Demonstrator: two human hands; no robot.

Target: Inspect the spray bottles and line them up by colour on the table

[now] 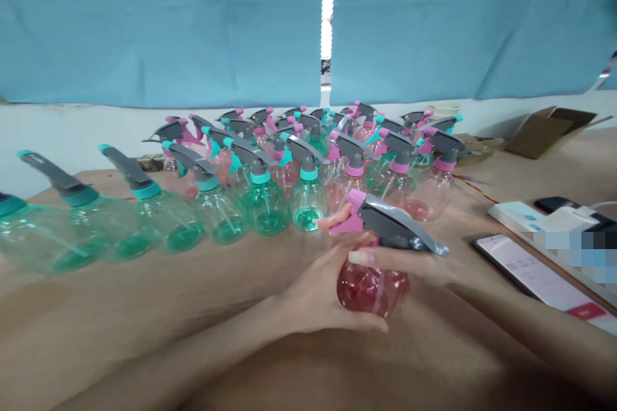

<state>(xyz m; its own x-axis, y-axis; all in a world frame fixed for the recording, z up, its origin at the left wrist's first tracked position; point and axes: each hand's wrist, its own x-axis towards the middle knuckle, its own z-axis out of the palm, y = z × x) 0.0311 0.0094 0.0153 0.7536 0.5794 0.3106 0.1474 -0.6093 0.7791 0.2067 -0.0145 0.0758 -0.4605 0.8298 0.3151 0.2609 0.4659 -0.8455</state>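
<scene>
Spray bottle (369,292), pink-and-grey head, clasped within both hands: left grip (321,289) around body, right grip (414,261) at neck, its fingers mostly hidden; leftmost green-tinted bottle (33,234) cut off, rear bottles (365,112) overlapped.

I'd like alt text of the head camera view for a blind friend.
A person's left hand cups a pink spray bottle, the right hand at its neck. Green and pink bottles crowd the table behind; a phone lies at right.

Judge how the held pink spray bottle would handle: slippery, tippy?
Probably somewhat slippery: the held pink spray bottle has a smooth-looking, glossy, rounded body. Perhaps tippy if stood up and pushed, since its grey spray head juts out past the body.
</scene>
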